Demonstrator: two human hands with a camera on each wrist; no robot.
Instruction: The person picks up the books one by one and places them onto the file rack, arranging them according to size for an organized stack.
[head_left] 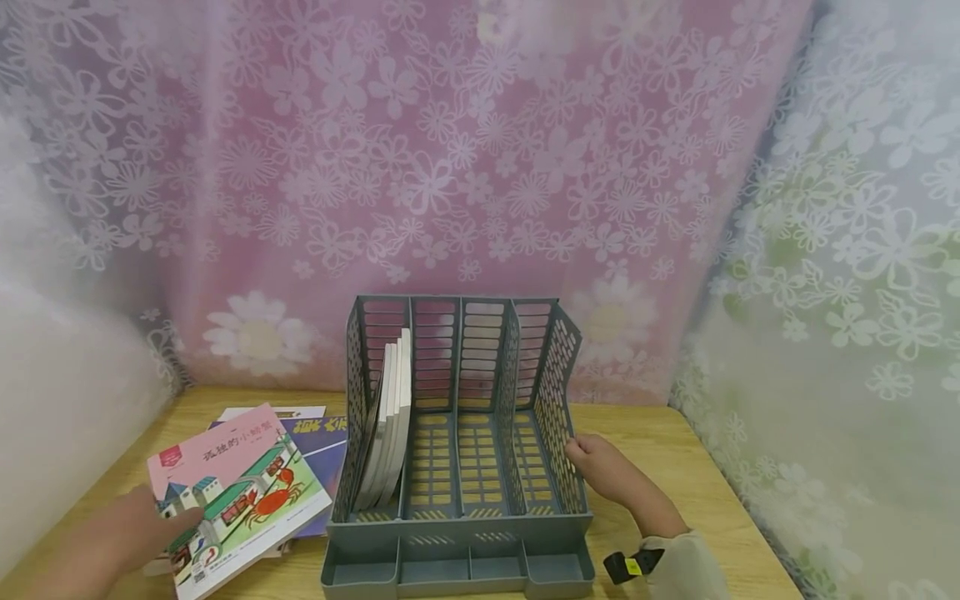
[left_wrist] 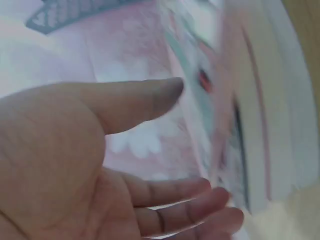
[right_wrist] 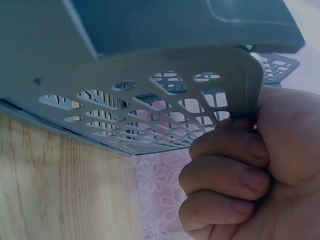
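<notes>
A grey plastic file organizer (head_left: 459, 527) stands on the table, with tall slots behind and low trays in front. My right hand (head_left: 603, 467) grips the edge of its perforated right side panel (right_wrist: 165, 107), fingers curled in below the rim. At the left lies a pink picture book (head_left: 247, 479) with a red crab on its cover, on top of other books. My left hand (head_left: 135, 529) is at that book's lower left corner. In the left wrist view, its thumb and fingers (left_wrist: 185, 192) are spread apart beside the blurred book edges (left_wrist: 260, 125), holding nothing.
Several thin books (head_left: 390, 425) stand leaning in the organizer's leftmost slot. A purple book (head_left: 324, 458) lies under the pink one, against the organizer's left side. A flowered pink curtain (head_left: 465, 167) hangs behind the wooden table (head_left: 675, 492). A black strap (head_left: 633, 565) is at my right wrist.
</notes>
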